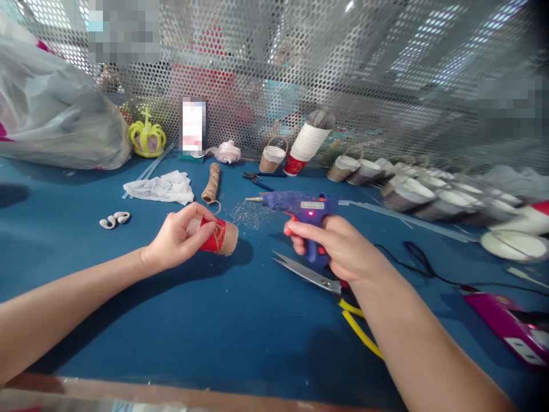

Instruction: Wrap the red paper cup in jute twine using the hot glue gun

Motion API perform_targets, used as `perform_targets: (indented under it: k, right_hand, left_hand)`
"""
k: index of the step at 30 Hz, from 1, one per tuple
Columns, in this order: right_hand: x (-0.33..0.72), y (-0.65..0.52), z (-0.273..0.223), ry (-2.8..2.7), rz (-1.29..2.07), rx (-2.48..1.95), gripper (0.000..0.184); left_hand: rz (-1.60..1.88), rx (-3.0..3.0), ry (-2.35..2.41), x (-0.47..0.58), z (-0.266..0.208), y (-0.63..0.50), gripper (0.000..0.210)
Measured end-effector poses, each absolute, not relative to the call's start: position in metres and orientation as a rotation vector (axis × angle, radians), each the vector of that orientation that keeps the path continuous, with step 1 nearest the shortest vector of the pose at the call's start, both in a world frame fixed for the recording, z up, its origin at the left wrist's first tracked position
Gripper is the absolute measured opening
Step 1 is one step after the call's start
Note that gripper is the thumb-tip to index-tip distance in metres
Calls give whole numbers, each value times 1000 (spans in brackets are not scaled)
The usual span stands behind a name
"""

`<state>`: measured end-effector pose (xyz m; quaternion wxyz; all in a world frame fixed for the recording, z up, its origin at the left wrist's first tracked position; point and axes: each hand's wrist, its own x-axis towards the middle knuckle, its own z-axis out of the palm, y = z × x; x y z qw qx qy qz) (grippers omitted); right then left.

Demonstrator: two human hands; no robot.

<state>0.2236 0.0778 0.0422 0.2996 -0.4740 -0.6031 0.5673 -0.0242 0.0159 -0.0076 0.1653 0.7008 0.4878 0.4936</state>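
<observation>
- Cup (227, 239) is lying on its side in my left hand (180, 234); I am gripping it with thumb and fingers, parted only to its width.
- Its long axis is running roughly left to right, the twine-wrapped end dipping toward the near edge of the worktop (240, 343) and facing my right side.
- My right hand (315, 240) is wrapping the handle of a blue glue gun (295, 201), one finger at the orange trigger (293, 219); I am not able to tell how hard it is pressing.
- Nozzle (254, 199) is pointing left, apart from the cup, right of it and nearer the far edge.
- Containers: along the far edge, a lined bucket (272, 159) is standing beside a leaning cup stack (309, 142); rightward, handled buckets (409, 191) are crowding, contents unclear.
</observation>
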Motion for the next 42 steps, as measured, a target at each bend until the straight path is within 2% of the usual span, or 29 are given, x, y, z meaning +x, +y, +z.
perform_targets:
  k: [3, 11, 20, 27, 31, 33, 35, 37, 39, 42]
  right_hand:
    - [220, 99, 37, -1545, 1345, -1402, 16]
    - [208, 142, 17, -1527, 1362, -1542, 15]
    - [206, 148, 5, -1719, 1138, -1651, 30]
    - [213, 150, -1, -1898, 801, -1824, 45]
    - [211, 143, 11, -1956, 524, -1837, 32]
    - [203, 132, 20, -2022, 490, -1741, 25]
    - [191, 118, 27, -2130, 591, -1616, 31]
    - [177, 104, 30, -2239, 832, -1464, 41]
    - [162, 93, 30, -2247, 1329, -1217, 50]
    - [145, 84, 26, -2092, 1820, -961, 50]
  left_hand:
    - [1380, 1927, 1409, -24, -11, 18, 11]
    - [1345, 1915, 1395, -25, -13, 17, 10]
    - [1316, 1945, 1402, -24, -13, 16, 10]
    - [1310, 1986, 1404, -22, -12, 15, 9]
    - [1306, 2013, 1389, -22, -11, 14, 8]
    - [1307, 2049, 1364, -21, -10, 11, 7]
    - [1293, 2105, 1311, -19, -9, 8, 4]
    - [1262, 2181, 1246, -18, -8, 5, 3]
    - [1236, 2261, 1199, -16, -8, 4, 4]
    - [1229, 2342, 1158, -15, -8, 3, 4]
